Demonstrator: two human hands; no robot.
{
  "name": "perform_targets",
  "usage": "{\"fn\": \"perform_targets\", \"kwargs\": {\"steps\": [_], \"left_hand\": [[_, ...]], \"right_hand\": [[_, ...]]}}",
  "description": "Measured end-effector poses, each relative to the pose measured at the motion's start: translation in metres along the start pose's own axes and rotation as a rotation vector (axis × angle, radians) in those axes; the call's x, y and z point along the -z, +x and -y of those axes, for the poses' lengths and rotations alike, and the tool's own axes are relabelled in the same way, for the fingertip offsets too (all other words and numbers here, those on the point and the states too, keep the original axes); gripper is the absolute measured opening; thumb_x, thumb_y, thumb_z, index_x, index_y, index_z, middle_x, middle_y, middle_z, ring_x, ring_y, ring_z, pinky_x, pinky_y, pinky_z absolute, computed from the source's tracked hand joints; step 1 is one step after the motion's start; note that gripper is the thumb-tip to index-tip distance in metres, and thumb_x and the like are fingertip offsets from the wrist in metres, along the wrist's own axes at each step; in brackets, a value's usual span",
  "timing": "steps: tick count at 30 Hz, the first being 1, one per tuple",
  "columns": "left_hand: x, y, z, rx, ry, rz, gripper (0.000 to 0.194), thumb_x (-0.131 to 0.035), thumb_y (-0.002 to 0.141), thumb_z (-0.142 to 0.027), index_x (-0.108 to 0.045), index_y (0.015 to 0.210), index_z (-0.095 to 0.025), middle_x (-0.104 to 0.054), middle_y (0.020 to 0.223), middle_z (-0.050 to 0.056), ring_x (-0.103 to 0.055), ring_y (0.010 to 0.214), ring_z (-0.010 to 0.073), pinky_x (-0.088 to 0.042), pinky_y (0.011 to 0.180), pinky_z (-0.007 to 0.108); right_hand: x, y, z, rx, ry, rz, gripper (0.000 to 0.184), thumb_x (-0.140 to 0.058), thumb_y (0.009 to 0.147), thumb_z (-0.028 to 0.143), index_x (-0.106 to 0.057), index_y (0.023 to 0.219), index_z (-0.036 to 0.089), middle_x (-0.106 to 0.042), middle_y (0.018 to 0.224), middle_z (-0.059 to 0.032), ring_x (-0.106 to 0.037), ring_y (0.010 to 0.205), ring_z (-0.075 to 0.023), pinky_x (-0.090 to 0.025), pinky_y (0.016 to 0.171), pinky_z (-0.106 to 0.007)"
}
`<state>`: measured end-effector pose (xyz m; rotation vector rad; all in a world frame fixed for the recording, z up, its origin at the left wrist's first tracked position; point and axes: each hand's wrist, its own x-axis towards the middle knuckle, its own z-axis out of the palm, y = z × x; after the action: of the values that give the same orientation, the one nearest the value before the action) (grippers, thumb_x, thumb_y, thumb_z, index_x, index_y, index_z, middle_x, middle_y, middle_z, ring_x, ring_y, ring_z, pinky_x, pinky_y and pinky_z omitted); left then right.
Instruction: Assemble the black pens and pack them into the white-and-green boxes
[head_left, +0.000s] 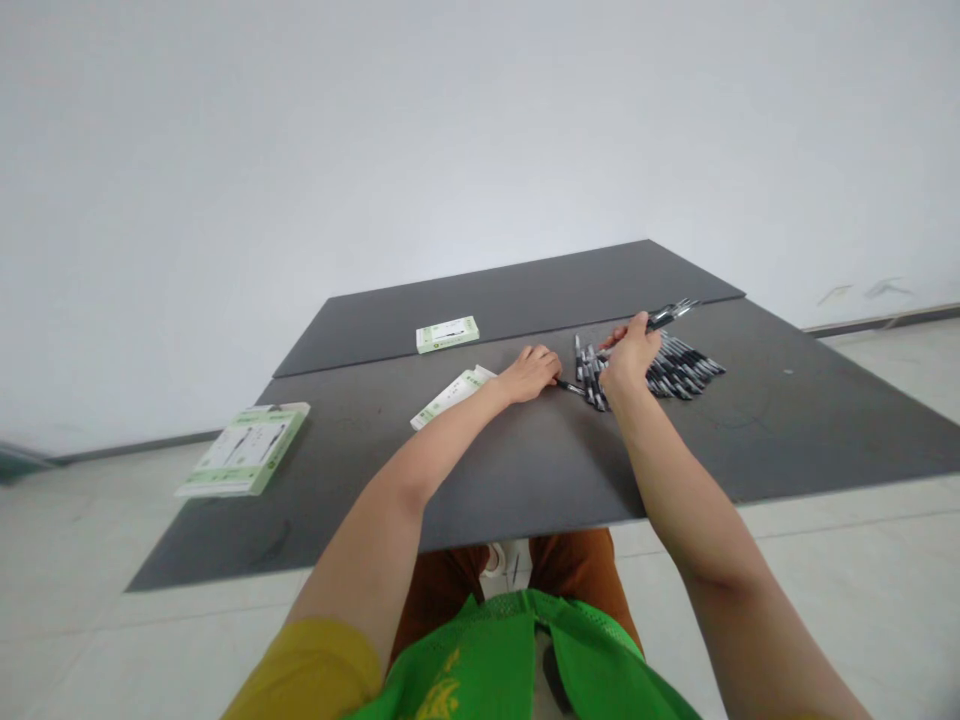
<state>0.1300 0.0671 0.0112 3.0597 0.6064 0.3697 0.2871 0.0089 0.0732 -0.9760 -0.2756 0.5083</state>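
Observation:
My right hand [631, 352] is closed round a small bunch of pens [671, 313], their clear ends pointing away to the right. Beneath and beside it lies a pile of black and clear pens [684, 368] on the dark table. To the left, my left hand [531, 374] has its fingers curled down at the table, pinching one end of a single pen [571, 387]. That pen's other end points at the left edge of the pile. Partly behind my left forearm is a flat green and white pen box [453, 395].
Another green and white box [448, 334] lies farther back near the seam of the dark table [487, 480]. At the left edge, a stack of larger-looking boxes [246, 449] sticks out past the tabletop. A white wall [480, 130] stands behind the table.

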Motion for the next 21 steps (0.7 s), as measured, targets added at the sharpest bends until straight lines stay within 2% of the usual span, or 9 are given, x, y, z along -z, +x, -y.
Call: {"fn": "perform_targets", "kwargs": {"steps": [2, 5, 8, 10, 12, 15, 18, 21], "left_hand": [[-0.003, -0.004, 0.001, 0.095, -0.119, -0.083, 0.013, -0.047, 0.096, -0.022, -0.057, 0.101, -0.015, -0.061, 0.108, 0.011, -0.053, 0.105, 0.023, -0.038, 0.092, 0.037], [-0.005, -0.007, 0.003, 0.34, -0.406, -0.37, 0.01, -0.046, 0.096, -0.021, -0.051, 0.104, -0.017, -0.061, 0.102, 0.008, -0.057, 0.094, 0.0186, -0.043, 0.086, 0.033], [0.0, 0.0, -0.003, 0.498, -0.741, -0.683, 0.009, -0.049, 0.095, -0.021, -0.045, 0.104, -0.02, -0.059, 0.091, 0.003, -0.058, 0.08, 0.0133, -0.046, 0.079, 0.028], [0.006, 0.01, -0.012, 0.544, -0.987, -0.775, 0.015, -0.052, 0.093, -0.019, -0.04, 0.104, -0.021, -0.057, 0.083, -0.001, -0.055, 0.065, 0.0091, -0.047, 0.071, 0.024], [0.012, 0.021, -0.026, 0.57, -1.202, -0.756, 0.023, -0.057, 0.09, -0.018, -0.039, 0.103, -0.021, -0.055, 0.078, -0.005, -0.052, 0.058, 0.0071, -0.046, 0.065, 0.022], [0.021, 0.032, -0.047, 0.674, -1.336, -0.6, 0.02, -0.063, 0.086, -0.02, -0.044, 0.093, -0.019, -0.056, 0.072, -0.004, -0.055, 0.06, 0.0085, -0.046, 0.064, 0.023], [0.03, 0.033, -0.056, 0.8, -1.16, -0.501, 0.021, -0.065, 0.083, -0.027, -0.049, 0.073, -0.018, -0.061, 0.072, 0.0, -0.059, 0.07, 0.0128, -0.047, 0.069, 0.025], [0.04, 0.032, -0.047, 0.82, -1.072, -0.461, 0.026, -0.059, 0.085, -0.037, -0.055, 0.068, -0.017, -0.067, 0.076, 0.004, -0.062, 0.079, 0.0173, -0.048, 0.074, 0.028]], "right_hand": [[0.0, -0.004, 0.006, -0.032, 0.023, 0.001, 0.031, -0.046, 0.093, 0.049, -0.034, 0.078, 0.025, -0.041, 0.051, 0.0127, -0.039, 0.037, -0.006, -0.037, 0.037, -0.018], [-0.001, -0.015, 0.009, 0.003, 0.068, 0.056, 0.029, -0.047, 0.093, 0.05, -0.039, 0.082, 0.024, -0.052, 0.056, 0.0105, -0.049, 0.043, -0.0065, -0.044, 0.044, -0.018], [-0.004, -0.03, 0.0, 0.05, 0.084, 0.141, 0.025, -0.048, 0.092, 0.048, -0.044, 0.089, 0.023, -0.064, 0.071, 0.0047, -0.065, 0.065, -0.009, -0.054, 0.063, -0.023], [-0.004, -0.039, -0.013, 0.046, 0.051, 0.187, 0.023, -0.047, 0.092, 0.045, -0.048, 0.095, 0.022, -0.068, 0.085, 0.0002, -0.068, 0.084, -0.0106, -0.055, 0.073, -0.026], [-0.003, -0.044, -0.028, 0.059, -0.021, 0.218, 0.023, -0.048, 0.091, 0.042, -0.053, 0.099, 0.021, -0.069, 0.095, -0.0023, -0.067, 0.092, -0.0112, -0.054, 0.077, -0.027], [0.0, -0.046, -0.046, 0.109, -0.148, 0.238, 0.024, -0.051, 0.089, 0.04, -0.057, 0.095, 0.018, -0.068, 0.093, -0.0031, -0.065, 0.087, -0.0119, -0.053, 0.077, -0.026], [0.002, -0.045, -0.051, 0.111, -0.208, 0.229, 0.02, -0.056, 0.086, 0.039, -0.054, 0.085, 0.019, -0.064, 0.079, -0.0003, -0.064, 0.077, -0.0127, -0.053, 0.071, -0.026], [0.0, -0.045, -0.045, 0.076, -0.181, 0.216, 0.019, -0.058, 0.086, 0.037, -0.047, 0.083, 0.022, -0.058, 0.071, 0.0037, -0.061, 0.066, -0.0117, -0.053, 0.062, -0.025]]}}
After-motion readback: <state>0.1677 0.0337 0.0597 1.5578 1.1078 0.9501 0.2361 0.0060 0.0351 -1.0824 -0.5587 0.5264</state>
